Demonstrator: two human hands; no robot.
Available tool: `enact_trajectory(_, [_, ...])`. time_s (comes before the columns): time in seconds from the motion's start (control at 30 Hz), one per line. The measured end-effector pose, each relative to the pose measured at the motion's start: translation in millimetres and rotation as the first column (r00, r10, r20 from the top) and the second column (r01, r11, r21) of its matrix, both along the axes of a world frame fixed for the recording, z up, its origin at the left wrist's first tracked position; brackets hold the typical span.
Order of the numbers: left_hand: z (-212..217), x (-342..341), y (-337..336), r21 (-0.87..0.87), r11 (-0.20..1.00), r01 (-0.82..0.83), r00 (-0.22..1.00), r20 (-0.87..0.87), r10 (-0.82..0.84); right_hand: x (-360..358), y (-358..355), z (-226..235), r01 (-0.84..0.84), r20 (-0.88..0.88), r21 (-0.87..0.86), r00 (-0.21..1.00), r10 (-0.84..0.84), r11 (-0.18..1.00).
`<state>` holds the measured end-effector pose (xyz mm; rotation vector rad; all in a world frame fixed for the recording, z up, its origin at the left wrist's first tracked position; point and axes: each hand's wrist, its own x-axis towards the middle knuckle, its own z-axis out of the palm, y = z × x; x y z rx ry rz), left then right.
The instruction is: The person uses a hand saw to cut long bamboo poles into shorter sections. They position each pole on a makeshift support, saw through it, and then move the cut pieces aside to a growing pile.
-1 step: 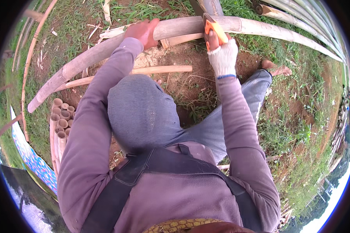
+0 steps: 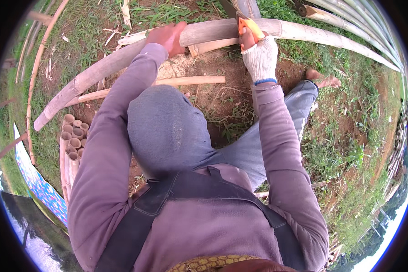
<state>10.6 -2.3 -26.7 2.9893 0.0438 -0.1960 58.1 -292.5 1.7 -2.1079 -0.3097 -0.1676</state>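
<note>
A long, thick bamboo pole (image 2: pixel 208 31) lies crosswise in front of me, curving down to the left and off to the right. My bare left hand (image 2: pixel 167 38) is closed over its top, left of the middle. My right hand (image 2: pixel 257 47), in a white knitted glove with bare fingertips, is wrapped round the orange handle of a handsaw (image 2: pixel 250 28). The saw lies across the pole, and its dark blade (image 2: pixel 229 8) shows beyond the far side. Whether the teeth are in the bamboo is hidden by the handle and hand.
A split bamboo piece (image 2: pixel 190 80) lies between me and the pole. Cut bamboo tubes (image 2: pixel 75 136) stand bundled at the left. An upright post (image 2: pixel 247 8) is behind the pole. Long bamboo poles (image 2: pixel 331 19) lie at the far right. My bare foot (image 2: pixel 324 79) rests on the ground.
My right hand has pushed the saw slightly away from me across the pole. My left hand and the pole have stayed almost where they were.
</note>
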Motion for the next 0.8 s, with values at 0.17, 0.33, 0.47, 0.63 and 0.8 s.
enact_trajectory(0.17, [3,-10,11,-0.019,0.998,-0.055,0.997,-0.063,0.053,-121,-75,-26,0.046,-0.069,0.075,0.997,-0.041,0.996])
enact_trajectory(0.33, [-8,-6,16,0.03,0.998,-0.057,0.996,-0.066,0.059,-267,-165,9,0.049,-0.119,-0.059,0.991,-0.056,0.997])
enact_trajectory(0.47, [-7,-3,4,0.029,0.999,-0.03,0.998,-0.063,0.032,-109,-72,-55,0.063,-0.11,0.222,0.993,-0.039,0.973])
enact_trajectory(0.63, [-4,-6,3,-0.016,1.0,-0.025,0.999,-0.04,0.025,-9,-1,-21,0.02,0.046,-0.035,0.999,-0.018,0.999])
enact_trajectory(0.8, [-5,-13,14,0.008,0.998,-0.06,0.997,-0.038,0.06,-186,-118,-33,0.166,-0.279,0.251,0.956,-0.093,0.954])
